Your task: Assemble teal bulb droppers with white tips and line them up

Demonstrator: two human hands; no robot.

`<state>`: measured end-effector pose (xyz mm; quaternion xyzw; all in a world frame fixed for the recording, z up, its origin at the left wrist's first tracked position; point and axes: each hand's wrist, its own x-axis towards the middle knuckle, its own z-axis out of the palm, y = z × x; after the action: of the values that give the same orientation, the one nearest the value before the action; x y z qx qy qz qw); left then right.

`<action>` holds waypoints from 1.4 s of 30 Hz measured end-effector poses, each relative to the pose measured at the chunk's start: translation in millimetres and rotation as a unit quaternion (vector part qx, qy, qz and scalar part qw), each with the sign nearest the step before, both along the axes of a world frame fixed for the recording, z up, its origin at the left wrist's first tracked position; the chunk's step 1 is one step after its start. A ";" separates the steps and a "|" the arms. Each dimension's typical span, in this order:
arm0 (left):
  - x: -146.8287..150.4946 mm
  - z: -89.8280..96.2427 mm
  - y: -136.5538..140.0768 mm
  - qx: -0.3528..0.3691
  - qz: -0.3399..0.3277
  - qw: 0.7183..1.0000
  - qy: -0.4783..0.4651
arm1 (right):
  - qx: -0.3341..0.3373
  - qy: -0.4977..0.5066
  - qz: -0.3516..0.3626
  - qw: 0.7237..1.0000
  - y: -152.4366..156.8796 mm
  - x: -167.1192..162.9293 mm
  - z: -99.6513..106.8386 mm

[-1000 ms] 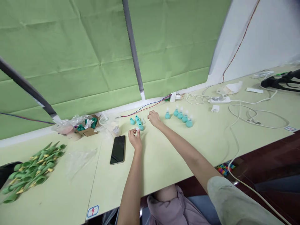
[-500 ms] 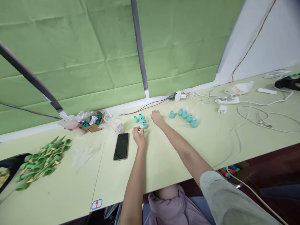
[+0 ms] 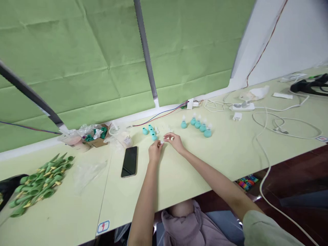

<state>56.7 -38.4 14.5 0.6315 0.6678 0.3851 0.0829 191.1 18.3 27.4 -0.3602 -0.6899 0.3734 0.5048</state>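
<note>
My left hand point(image 3: 155, 151) pinches a small white piece point(image 3: 162, 141) between thumb and fingertips. Close beside it on the right, my right hand point(image 3: 174, 142) has thumb and index finger together; whatever is in that pinch is too small to make out. Just beyond my left hand stand several small open teal bottles point(image 3: 154, 136). A few little white pieces point(image 3: 157, 130) lie by them, and faint clear pieces point(image 3: 167, 128) lie behind my right hand. Farther right, several teal bottles point(image 3: 202, 127) carry whitish translucent tops.
A black phone point(image 3: 129, 162) lies left of my hands. Beyond it are a plastic-wrapped cup point(image 3: 125, 139) and a cardboard box point(image 3: 100, 139) of green bits. Green tube-shaped parts point(image 3: 43, 182) are piled at far left. White cables and a power strip point(image 3: 243, 107) spread over the right side.
My right hand has come back from the far side of the table to meet my left hand. My left hand has moved slightly right and away from the open bottles with the white piece.
</note>
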 end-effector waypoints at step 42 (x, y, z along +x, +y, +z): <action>8.4 -3.4 -6.6 0.084 0.009 0.974 0.212 | -0.319 0.141 0.185 0.919 -3.5 12.2 -11.2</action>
<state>65.1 -45.0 11.0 0.6978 0.6410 0.2976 -0.1172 203.4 14.9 16.2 -0.3121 -0.5102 0.7073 0.3768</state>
